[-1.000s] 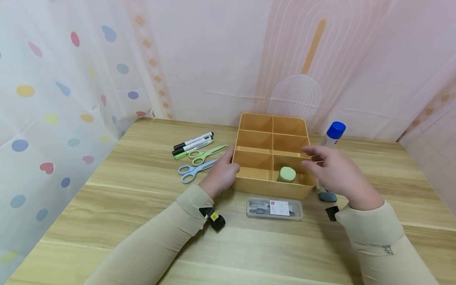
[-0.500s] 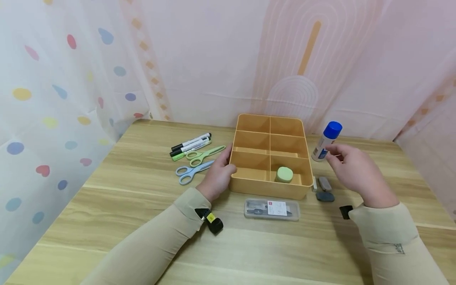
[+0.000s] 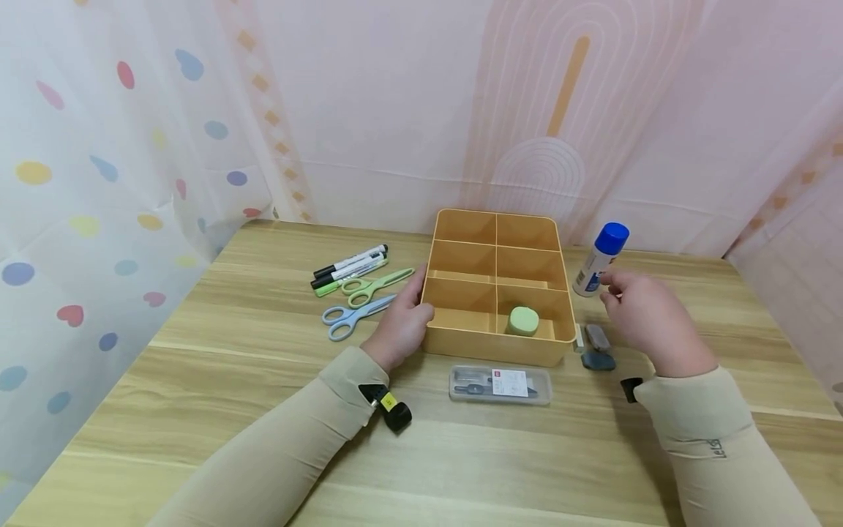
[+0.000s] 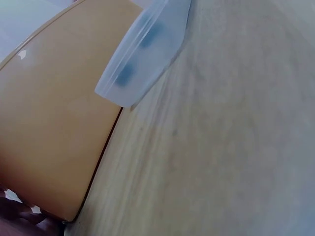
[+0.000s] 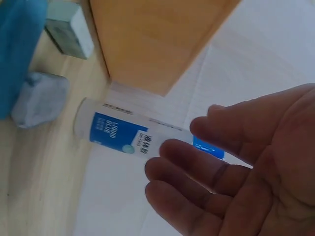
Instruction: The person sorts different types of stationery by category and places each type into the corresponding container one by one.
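Observation:
My left hand holds the left side of an orange storage box with six open compartments, its thumb at the front left corner. A light green rounded block sits in the front right compartment. Right of the box, a white liquid glue bottle with a blue cap stands upright. Close beside it is my right hand. In the right wrist view its loosely bent fingers and thumb are apart with nothing held, and the glue bottle shows beyond them.
Near the box's front right corner lie a grey eraser-like block, a dark blue one and a small pale one. A clear compass case lies in front. Green scissors, blue scissors and several markers lie left.
My right hand has left the box's right rim and moved right, to beside the glue bottle. The left hand stays on the box. The head view has shifted slightly.

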{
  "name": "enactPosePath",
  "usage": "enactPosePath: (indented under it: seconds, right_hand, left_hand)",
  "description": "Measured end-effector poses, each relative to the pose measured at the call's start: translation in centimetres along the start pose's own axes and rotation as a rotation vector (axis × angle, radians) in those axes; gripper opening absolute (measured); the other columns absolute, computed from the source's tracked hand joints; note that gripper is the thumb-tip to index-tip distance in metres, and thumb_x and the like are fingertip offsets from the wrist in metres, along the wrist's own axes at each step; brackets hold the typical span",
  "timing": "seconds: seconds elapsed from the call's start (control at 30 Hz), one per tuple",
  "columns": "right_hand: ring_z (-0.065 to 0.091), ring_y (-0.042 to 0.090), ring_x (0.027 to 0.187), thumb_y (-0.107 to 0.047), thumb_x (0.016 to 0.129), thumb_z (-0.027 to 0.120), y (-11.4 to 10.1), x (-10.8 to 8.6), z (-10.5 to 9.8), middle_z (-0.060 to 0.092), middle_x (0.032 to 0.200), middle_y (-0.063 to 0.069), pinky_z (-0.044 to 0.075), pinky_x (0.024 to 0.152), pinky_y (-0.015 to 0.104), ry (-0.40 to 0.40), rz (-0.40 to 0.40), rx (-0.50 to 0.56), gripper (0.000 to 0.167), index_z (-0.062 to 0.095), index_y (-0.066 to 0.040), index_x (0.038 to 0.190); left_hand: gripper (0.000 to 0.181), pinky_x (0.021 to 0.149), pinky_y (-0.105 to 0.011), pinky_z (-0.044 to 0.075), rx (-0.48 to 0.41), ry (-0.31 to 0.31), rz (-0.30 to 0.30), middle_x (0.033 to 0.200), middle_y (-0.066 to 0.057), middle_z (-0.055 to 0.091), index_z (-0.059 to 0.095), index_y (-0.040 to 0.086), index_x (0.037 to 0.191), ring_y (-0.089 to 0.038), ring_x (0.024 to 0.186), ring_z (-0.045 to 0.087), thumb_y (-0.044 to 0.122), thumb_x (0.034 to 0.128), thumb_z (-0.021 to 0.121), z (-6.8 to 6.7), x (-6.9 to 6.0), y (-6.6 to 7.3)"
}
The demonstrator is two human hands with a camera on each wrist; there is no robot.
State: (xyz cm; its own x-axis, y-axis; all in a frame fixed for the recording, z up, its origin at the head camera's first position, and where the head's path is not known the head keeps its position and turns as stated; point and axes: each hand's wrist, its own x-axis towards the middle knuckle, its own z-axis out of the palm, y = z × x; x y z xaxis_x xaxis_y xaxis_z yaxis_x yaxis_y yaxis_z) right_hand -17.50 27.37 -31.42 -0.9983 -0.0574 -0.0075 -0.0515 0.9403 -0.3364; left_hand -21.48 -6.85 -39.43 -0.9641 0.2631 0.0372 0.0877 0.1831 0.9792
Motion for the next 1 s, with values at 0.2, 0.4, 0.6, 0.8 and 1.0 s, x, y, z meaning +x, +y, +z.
enactPosePath:
  seconds: [0.2,0.4,0.6,0.8,1.0]
  right_hand:
    - [0.067,0.037,0.095,-0.010,0.104,0.055,0.4,0.4,0.5,0.068,0.128,0.033,0.057,0.080,0.053,-0.132,0.026,-0.042,0.038,0.062,0.009,0.137]
    - [0.060,0.053,0.124,-0.017,0.102,0.057,1.0,0.5,0.9,0.062,0.136,0.036,0.048,0.103,0.069,-0.250,0.058,-0.094,0.046,0.059,0.010,0.139]
    - [0.059,0.054,0.126,-0.023,0.102,0.059,1.2,0.5,1.3,0.059,0.139,0.037,0.046,0.106,0.071,-0.308,0.082,-0.114,0.053,0.055,0.012,0.141]
    - [0.064,0.037,0.099,-0.024,0.101,0.060,1.0,0.4,1.7,0.069,0.121,0.030,0.054,0.093,0.063,-0.366,0.119,-0.103,0.053,0.055,0.013,0.139]
    - [0.057,0.024,0.072,-0.032,0.096,0.070,0.8,0.1,1.9,0.063,0.080,0.010,0.048,0.066,0.037,-0.383,0.118,-0.124,0.040,0.065,0.007,0.102]
  left_hand:
    - [0.083,0.132,-0.048,0.018,0.017,0.006,-0.013,0.178,-0.002,0.016,0.014,0.016,0.171,-0.024,0.162,0.020,0.002,0.0922,0.038,0.2,0.1,0.1]
    - [0.082,0.132,-0.047,0.018,0.022,0.008,-0.036,0.177,0.000,0.016,0.014,0.018,0.171,-0.022,0.162,0.019,0.004,0.0937,0.037,0.4,0.1,0.2]
    - [0.082,0.132,-0.048,0.018,0.035,0.005,-0.051,0.177,0.002,0.017,0.014,0.022,0.171,-0.021,0.162,0.019,0.004,0.0942,0.037,0.4,0.1,0.2]
    - [0.083,0.132,-0.049,0.019,0.034,0.009,-0.060,0.177,0.002,0.019,0.015,0.023,0.171,-0.022,0.162,0.021,0.003,0.0933,0.038,0.4,0.1,0.1]
    - [0.084,0.132,-0.049,0.018,0.030,0.010,-0.068,0.177,0.003,0.019,0.015,0.024,0.171,-0.022,0.162,0.021,0.003,0.0932,0.038,0.4,0.1,0.3]
